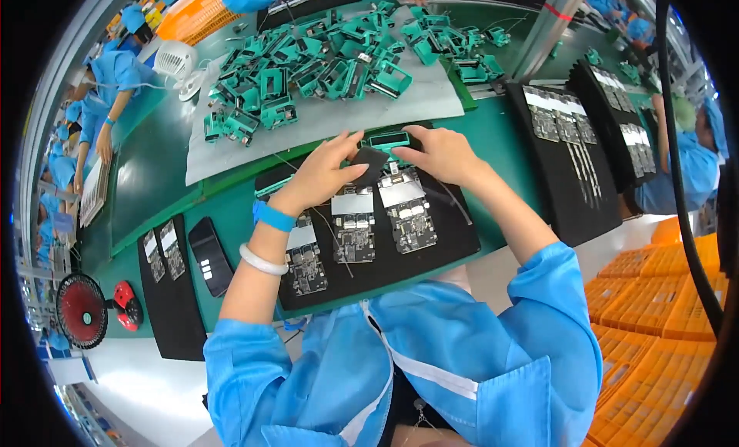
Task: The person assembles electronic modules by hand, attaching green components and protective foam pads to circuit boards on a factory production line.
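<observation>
My left hand [326, 168], wearing a blue wrist strap, has its thumb and fingers closed at a small dark flat square piece [372, 164]. Directly beyond that piece is a green plastic frame [389, 141]. My right hand [445, 154] pinches the frame's right end between thumb and forefinger. Both hands are over a black mat [454, 235]. Three circuit boards with silvery-white plates lie in a row on it: a left board [307, 271], a middle board [354, 230] and a right board [408, 216]. My left hand partly covers another green piece [273, 182].
Many green frames [308, 70] are heaped on a pale sheet [446, 93] beyond the green rail. To the left are a phone [209, 254], a black mat with two boards [163, 251] and a small fan [81, 310]. Boards [560, 114] lie on the right; orange crates [654, 316] stand below.
</observation>
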{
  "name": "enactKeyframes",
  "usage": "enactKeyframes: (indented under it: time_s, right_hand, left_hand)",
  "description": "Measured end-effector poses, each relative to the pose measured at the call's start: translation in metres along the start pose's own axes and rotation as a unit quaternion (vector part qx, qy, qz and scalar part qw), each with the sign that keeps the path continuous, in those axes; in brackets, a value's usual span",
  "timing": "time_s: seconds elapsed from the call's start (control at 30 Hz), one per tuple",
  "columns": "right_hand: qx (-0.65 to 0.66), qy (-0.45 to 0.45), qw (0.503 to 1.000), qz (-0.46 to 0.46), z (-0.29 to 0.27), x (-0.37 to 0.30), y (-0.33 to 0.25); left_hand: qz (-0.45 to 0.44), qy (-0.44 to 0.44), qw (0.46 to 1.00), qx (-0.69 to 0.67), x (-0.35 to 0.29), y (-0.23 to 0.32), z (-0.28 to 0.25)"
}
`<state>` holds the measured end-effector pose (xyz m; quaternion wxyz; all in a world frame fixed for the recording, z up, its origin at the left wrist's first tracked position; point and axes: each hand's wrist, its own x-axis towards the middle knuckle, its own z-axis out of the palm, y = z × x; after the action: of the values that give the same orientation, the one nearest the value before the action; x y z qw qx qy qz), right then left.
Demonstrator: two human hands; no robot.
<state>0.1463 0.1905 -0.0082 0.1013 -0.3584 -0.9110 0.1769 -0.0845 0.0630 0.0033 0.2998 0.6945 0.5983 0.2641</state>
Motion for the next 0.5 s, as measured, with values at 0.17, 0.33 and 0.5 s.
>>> enactKeyframes:
  time_s: [0.17,0.33,0.5]
  right_hand:
    - [0.321,-0.041,0.942,0.09,-0.018,-0.028,0.025]
    - [0.358,-0.028,0.924,0.134,-0.033,-0.083,0.042]
    - [0.321,-0.035,0.937,0.133,-0.022,-0.093,0.033]
  left_hand:
    - [0.016,0.123,0.991,-0.045,-0.059,0.052,-0.023]
    - [-0.006,0.131,0.991,0.032,-0.131,0.037,-0.02]
    - [-0.014,0.162,0.987,0.018,-0.106,-0.009,-0.023]
